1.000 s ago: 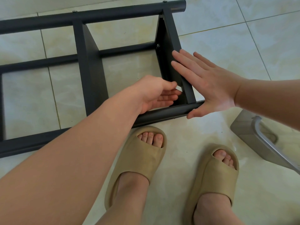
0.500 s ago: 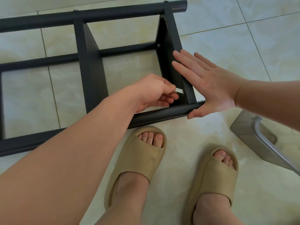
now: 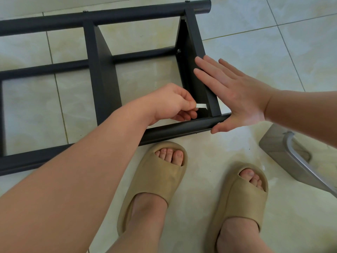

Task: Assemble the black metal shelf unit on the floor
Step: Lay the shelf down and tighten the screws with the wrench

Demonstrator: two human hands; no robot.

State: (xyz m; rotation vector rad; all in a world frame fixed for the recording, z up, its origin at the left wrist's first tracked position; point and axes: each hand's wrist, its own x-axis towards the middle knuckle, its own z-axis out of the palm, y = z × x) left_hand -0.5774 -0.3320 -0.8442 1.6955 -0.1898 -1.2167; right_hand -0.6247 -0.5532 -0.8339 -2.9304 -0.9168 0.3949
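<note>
The black metal shelf unit [image 3: 104, 75] lies on its side on the tiled floor [image 3: 255, 24], its round tubes running left to right and its flat panels standing on edge between them. At the unit's right end, the left hand [image 3: 171, 105] pinches a small flat silvery tool [image 3: 201, 106] between thumb and curled fingers, with the tool's tip in the inner corner where the end panel [image 3: 191, 42] meets the near tube [image 3: 173, 131]. The right hand [image 3: 235, 99] is spread flat, its straight fingers pressing the outer face of that end panel and its thumb against the near tube's end. A bolt head [image 3: 179, 50] shows higher on the panel's inner face. Just in front of the unit stand two feet in tan slippers [image 3: 158, 181]. To the unit's right lies a grey metal part [image 3: 273, 148].
</note>
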